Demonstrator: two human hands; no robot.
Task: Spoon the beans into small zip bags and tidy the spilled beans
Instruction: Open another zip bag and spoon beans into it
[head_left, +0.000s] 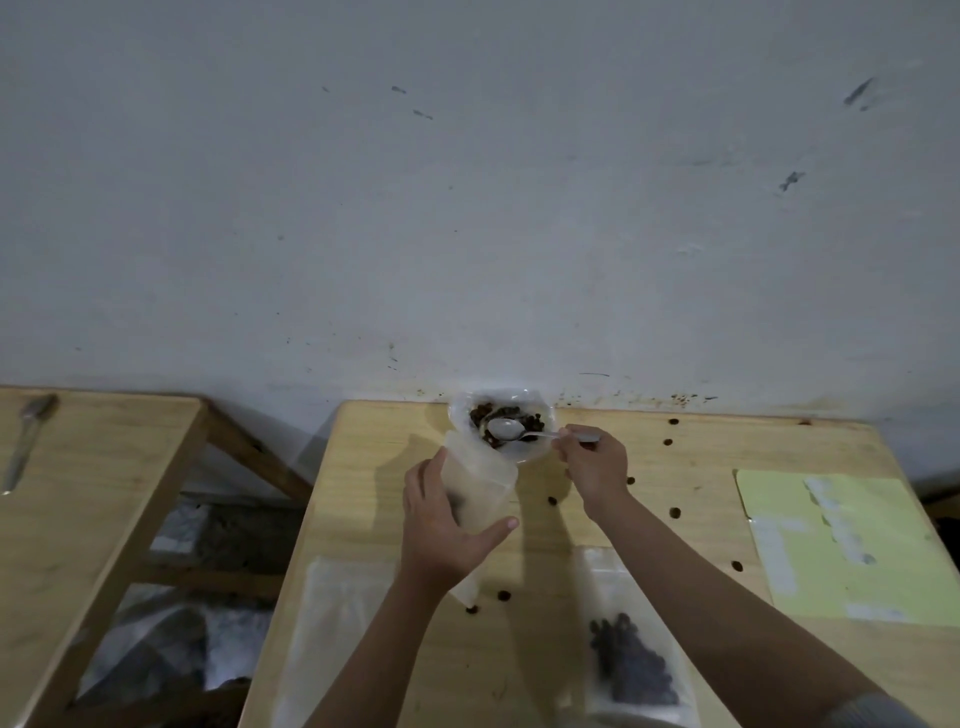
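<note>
At the table's (727, 452) far edge, my right hand (592, 462) pinches the spoon (511, 430), its empty bowl over the beans (493, 415) in the open bag (540, 410). My left hand (441, 530) grips a small zip bag (480, 488), held upright just beside it.

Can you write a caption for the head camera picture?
Right hand dips metal spoon into bean bag; left hand holds small clear zip bag.

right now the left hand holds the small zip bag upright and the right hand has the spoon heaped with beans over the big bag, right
Not quite: in the head view the spoon looks empty, its bowl bare and shiny over the beans in the big bag. The rest stands: the left hand holds the small zip bag upright and the right hand holds the spoon.
</note>
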